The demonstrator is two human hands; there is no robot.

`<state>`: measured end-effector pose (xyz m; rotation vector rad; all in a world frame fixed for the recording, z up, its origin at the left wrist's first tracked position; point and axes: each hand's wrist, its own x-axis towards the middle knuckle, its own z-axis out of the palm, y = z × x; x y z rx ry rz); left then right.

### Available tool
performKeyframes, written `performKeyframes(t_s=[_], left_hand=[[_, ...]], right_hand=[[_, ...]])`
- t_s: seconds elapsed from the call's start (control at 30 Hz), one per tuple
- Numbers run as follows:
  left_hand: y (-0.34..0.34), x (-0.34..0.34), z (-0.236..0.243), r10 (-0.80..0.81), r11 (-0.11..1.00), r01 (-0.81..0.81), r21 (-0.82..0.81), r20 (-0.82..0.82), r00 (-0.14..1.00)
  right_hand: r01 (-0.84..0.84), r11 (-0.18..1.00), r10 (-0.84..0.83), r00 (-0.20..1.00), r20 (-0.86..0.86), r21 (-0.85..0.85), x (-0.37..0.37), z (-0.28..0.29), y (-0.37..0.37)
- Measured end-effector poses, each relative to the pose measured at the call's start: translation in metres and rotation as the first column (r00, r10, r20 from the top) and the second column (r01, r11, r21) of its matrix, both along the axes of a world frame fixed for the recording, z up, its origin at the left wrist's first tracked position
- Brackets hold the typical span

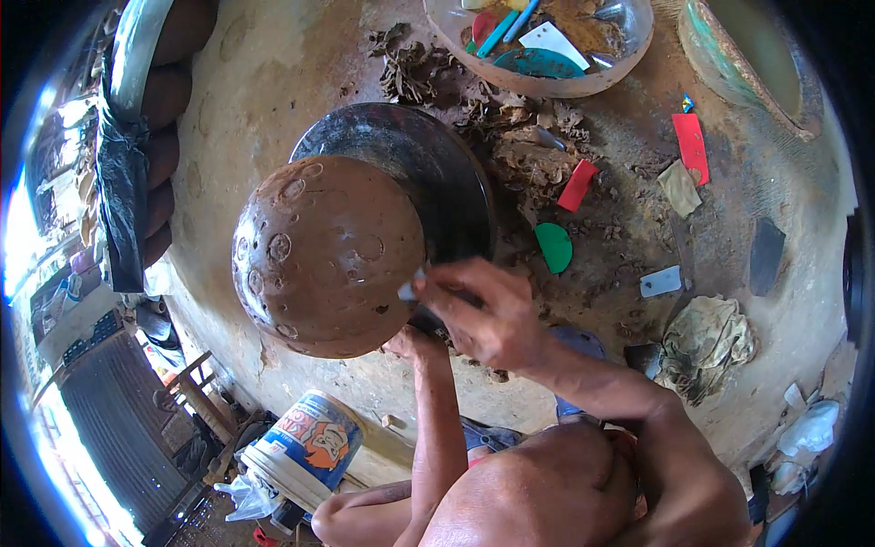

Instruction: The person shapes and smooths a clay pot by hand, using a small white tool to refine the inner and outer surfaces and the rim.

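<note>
A large round brown clay dome [328, 260], dotted with pressed circles and small pits, overlaps a black turntable [460, 191]. My left hand [410, 341] reaches to its lower right edge. Its fingers are mostly hidden behind the clay, so their grip does not show. My right hand [492, 314], smeared by motion, is closed on a small pale grey tool [407, 290]. The tool's tip is at the dome's right side; its exact kind is too blurred to make out.
Clay scraps [524, 155] lie beside the turntable, near a green half-round scraper [554, 247] and red pieces [577, 185]. A clear basin [583, 87] of tools stands at the far side. A crumpled cloth [706, 346] lies right; a bucket [314, 442] stands near left.
</note>
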<state>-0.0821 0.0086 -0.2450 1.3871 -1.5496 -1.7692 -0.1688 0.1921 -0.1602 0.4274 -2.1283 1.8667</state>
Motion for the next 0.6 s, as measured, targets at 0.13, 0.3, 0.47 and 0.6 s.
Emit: performKeyframes(t_s=[0.13,0.3,0.47,0.6], left_hand=[[0.007,-0.002,-0.001,0.032,0.978,0.002,0.207,-0.162,0.986],[0.017,-0.01,0.013,0.104,0.993,-0.104,-0.06,0.003,0.995],[0.023,0.0,-0.002,0.065,0.99,-0.06,-0.127,0.036,0.997],[0.017,0.006,-0.002,0.105,0.993,-0.109,-0.045,-0.08,0.991]], right_hand=[[0.019,0.998,-0.013,0.995,-0.096,0.06,-0.024,-0.007,0.02],[-0.007,0.991,0.058,0.926,-0.372,0.137,-0.157,0.014,-0.013],[-0.279,0.849,0.475,0.775,-0.416,0.45,-0.195,0.047,-0.018],[-0.22,0.946,0.292,0.895,-0.337,0.236,-0.122,0.022,0.01]])
